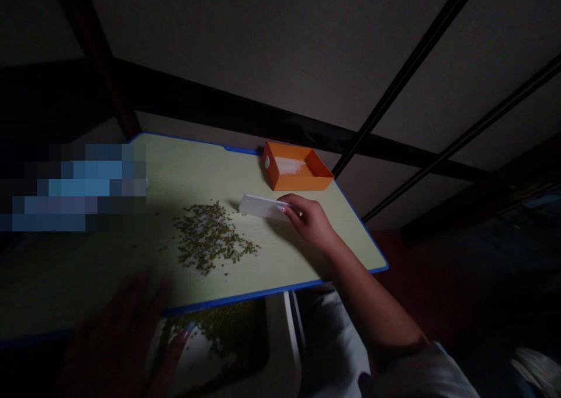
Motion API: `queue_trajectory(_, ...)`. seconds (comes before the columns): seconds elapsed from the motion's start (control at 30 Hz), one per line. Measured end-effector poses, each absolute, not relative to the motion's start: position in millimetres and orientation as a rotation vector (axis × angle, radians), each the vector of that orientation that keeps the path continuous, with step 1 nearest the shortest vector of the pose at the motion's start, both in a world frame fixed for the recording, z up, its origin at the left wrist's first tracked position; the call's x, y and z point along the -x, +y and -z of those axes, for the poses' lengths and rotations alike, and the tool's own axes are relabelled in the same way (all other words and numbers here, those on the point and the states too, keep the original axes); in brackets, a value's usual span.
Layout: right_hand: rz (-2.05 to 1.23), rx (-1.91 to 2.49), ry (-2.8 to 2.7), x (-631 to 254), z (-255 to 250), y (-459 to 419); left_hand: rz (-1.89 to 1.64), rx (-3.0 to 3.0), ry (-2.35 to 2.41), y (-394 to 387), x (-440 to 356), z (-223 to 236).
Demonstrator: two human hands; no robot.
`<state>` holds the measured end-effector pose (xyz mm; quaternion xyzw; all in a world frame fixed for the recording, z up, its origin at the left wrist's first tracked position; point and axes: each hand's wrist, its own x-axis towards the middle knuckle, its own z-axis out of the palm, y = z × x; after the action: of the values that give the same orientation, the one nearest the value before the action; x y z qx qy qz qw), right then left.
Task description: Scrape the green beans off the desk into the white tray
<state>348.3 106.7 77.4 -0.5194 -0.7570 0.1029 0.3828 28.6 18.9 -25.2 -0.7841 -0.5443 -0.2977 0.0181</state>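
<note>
In my right hand point(309, 220) is a flat white plastic piece like a scraper card point(258, 207), pinched at one end between thumb and fingers. Left of its free end lies a loose, spread-out heap of small green-brown grains point(205, 234) with white bits among them. My left hand point(127, 328) is in shadow at the table's near edge, its fingers apart and no object seen in it. Beneath that edge and partly behind the left hand is a white tub point(289, 328) with more of the green-brown grains in it.
The pale tabletop point(193, 164) has a blue rim. An open orange box point(302, 180) with white material inside stands at the far right corner. A pixelated patch hides the left side. Behind the table rise pale panels point(272, 47) with dark frames.
</note>
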Motion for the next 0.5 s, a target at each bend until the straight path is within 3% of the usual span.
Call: queue_trajectory(0.5, -0.224, 1.237, -1.909, -344.7, -85.0, 33.9, 0.905, 2.434, -1.661, 21.3, -31.2, 20.8)
